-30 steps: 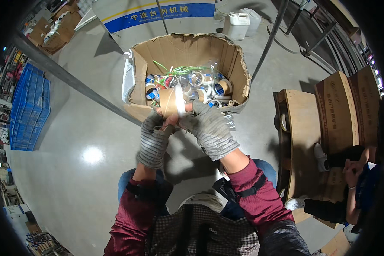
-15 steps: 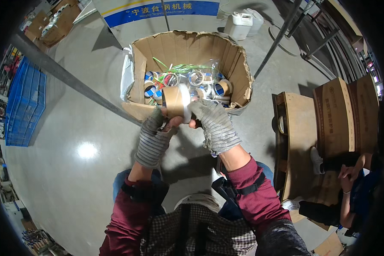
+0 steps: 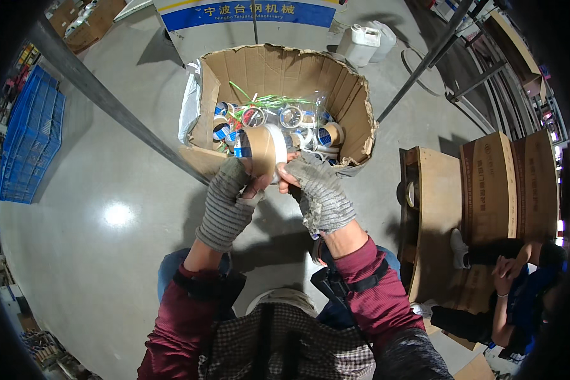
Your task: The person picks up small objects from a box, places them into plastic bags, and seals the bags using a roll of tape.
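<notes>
Before me, above the near edge of a torn cardboard box (image 3: pixel 259 66), I hold a tape roll (image 3: pixel 257 151). It has a wide brown cardboard core, a white band at its right side and a blue label inside. My left hand (image 3: pixel 229 193), in a grey ribbed fingerless glove, is closed around the core's lower left. My right hand (image 3: pixel 323 190), in a matching worn glove, is closed with thumb and fingers pinched at the white band's right edge. Used cores (image 3: pixel 330 134), clear rings (image 3: pixel 291 117) and green straps (image 3: pixel 269 101) lie in the box.
Slanting metal bars (image 3: pixel 117 111) pass left and right of the box. White jugs (image 3: pixel 359 44) stand behind it. Blue crates (image 3: pixel 33 136) are at the left. On the right are a wooden pallet (image 3: pixel 434 215), large cartons (image 3: pixel 487 190) and a seated person (image 3: pixel 525 285) with hands together.
The roll has turned slightly, showing more of its blue inner label at the left. My right fingers have shifted slightly along the white band. The whole view has swung a little.
</notes>
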A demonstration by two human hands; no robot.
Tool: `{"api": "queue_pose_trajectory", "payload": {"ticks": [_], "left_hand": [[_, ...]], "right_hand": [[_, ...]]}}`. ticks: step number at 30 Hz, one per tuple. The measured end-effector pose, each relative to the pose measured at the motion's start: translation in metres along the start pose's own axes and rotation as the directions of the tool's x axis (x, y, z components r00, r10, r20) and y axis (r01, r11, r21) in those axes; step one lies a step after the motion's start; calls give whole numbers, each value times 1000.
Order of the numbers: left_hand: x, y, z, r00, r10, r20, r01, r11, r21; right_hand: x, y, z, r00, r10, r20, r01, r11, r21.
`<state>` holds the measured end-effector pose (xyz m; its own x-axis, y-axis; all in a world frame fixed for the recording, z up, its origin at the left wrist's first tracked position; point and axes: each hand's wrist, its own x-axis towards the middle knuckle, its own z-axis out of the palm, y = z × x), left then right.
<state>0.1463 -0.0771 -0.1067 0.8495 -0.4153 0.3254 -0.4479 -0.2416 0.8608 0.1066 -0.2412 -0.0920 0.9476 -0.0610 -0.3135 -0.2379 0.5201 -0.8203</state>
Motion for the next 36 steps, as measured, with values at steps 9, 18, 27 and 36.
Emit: {"api": "queue_pose_trajectory", "payload": {"ticks": [9,18,27,36], "left_hand": [[-1,-7,7,997,-73,-22,67,979,-193],[2,8,-3,996,-88,-22,86,993,-79],[0,-5,-7,994,-107,22,108,993,-47],[1,13,-21,863,-453,223,504,797,-333]], "right_hand": [[-1,-4,2,999,1,-33,-2,999,-53],[-5,-5,9,940,-297,-170,197,876,-439],[-8,-4,6,897,-442,-26,309,668,-677],[-4,-15,-1,954,-264,-144,193,903,-383]]}}
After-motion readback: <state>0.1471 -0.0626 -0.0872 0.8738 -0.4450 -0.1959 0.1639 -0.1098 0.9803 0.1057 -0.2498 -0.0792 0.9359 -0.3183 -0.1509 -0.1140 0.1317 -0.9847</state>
